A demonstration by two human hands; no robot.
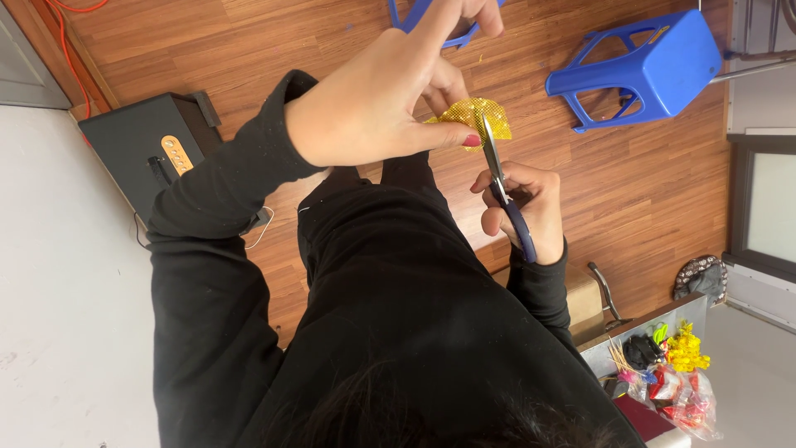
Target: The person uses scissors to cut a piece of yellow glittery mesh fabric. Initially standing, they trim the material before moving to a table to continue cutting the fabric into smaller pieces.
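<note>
Wood-plank floor, blue plastic stool [655,62] w/ top cut off; left hand [390,95] pinches glittery gold mesh [473,116], right hand [526,207] grips scissors [502,187].

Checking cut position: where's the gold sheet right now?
Head view, top centre: the gold sheet is pinched in the left hand, with the scissors held by the right hand at its lower edge, above the wood floor.

Bare wooden floor [647,191] lies open beyond the hands, hemmed by a toppled blue stool [643,66] on one side and a black box [145,145] on the other.
</note>
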